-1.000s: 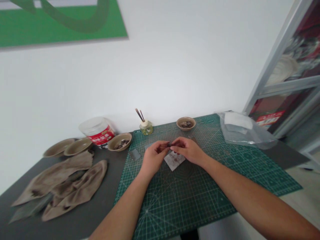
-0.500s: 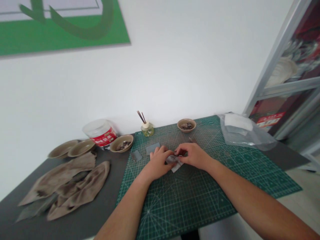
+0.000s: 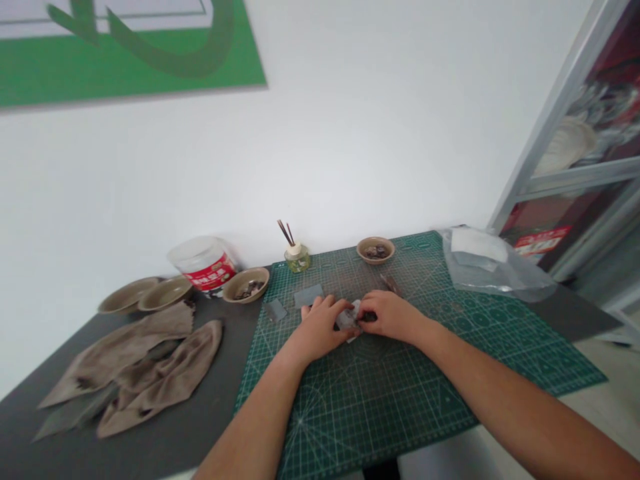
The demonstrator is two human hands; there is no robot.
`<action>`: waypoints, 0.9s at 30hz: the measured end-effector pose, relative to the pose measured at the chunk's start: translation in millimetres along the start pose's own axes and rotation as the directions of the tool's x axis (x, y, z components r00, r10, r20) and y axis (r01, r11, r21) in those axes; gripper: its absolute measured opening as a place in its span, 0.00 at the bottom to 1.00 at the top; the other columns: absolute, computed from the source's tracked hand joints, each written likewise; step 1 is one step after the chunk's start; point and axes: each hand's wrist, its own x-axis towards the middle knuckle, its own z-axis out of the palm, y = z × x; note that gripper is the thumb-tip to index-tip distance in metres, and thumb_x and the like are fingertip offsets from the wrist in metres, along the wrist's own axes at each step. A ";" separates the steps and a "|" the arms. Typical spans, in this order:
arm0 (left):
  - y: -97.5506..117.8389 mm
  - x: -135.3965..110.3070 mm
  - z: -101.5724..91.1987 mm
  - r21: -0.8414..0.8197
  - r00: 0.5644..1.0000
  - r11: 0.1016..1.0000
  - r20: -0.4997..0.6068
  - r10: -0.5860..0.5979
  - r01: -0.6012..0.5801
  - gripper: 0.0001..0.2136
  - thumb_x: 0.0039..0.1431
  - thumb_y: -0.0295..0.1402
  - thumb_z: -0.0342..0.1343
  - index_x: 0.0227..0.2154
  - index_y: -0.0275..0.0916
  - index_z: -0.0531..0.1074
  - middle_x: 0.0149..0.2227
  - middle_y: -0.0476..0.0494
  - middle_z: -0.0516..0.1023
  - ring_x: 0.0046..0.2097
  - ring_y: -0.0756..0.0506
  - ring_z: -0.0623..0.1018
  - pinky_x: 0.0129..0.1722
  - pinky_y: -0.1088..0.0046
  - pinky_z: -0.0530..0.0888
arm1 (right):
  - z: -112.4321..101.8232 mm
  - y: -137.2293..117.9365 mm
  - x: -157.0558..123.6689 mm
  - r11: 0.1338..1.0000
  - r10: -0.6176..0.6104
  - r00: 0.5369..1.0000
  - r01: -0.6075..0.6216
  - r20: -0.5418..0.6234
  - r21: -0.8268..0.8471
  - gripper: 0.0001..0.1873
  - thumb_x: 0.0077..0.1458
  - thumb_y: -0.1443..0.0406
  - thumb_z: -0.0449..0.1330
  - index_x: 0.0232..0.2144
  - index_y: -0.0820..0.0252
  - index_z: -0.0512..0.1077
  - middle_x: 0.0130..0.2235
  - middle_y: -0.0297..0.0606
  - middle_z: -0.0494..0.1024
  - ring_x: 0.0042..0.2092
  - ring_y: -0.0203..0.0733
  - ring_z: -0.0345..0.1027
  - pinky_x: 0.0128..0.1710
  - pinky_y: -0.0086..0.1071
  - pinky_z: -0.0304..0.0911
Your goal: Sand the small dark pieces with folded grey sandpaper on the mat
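Two bare hands worked close together near the middle of the frame, on a green cutting mat (image 3: 380,413). The left hand (image 3: 319,327) and the right hand (image 3: 393,317) were not apart: their fingers came from both sides onto a crumpled pale paper sheet (image 3: 349,319), and a small dark fragment (image 3: 369,317) showed just beside the right fingertips. How firmly the fingers pressed, I could not tell. A grey square card (image 3: 309,295) and a smaller grey card (image 3: 275,310) lay beyond the left hand, and a thin dark tool (image 3: 389,284) lay beyond the right hand. At the top of the mat stood a small ceramic bowl (image 3: 375,250) with dark pieces inside. Toward the left, on the dark table (image 3: 190,433), were a second bowl (image 3: 249,285), a plastic tub (image 3: 203,265) and brown cloths (image 3: 170,373). At the upper right lay a clear plastic bag (image 3: 495,273). If the fingers loosened, the dark fragment could probably slip away, and a sudden pull could tear the thin paper.
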 end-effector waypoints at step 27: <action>3.5 1.8 -3.0 -0.041 1.000 0.999 -0.015 0.027 -0.028 0.20 0.52 0.44 0.60 0.49 0.51 0.72 0.49 0.43 0.70 0.52 0.36 0.65 0.49 0.54 0.60 | 6.5 0.7 0.0 0.999 -0.005 0.999 0.007 -0.047 0.034 0.03 0.50 0.69 0.62 0.26 0.60 0.70 0.32 0.35 0.72 0.39 0.39 0.65 0.40 0.31 0.58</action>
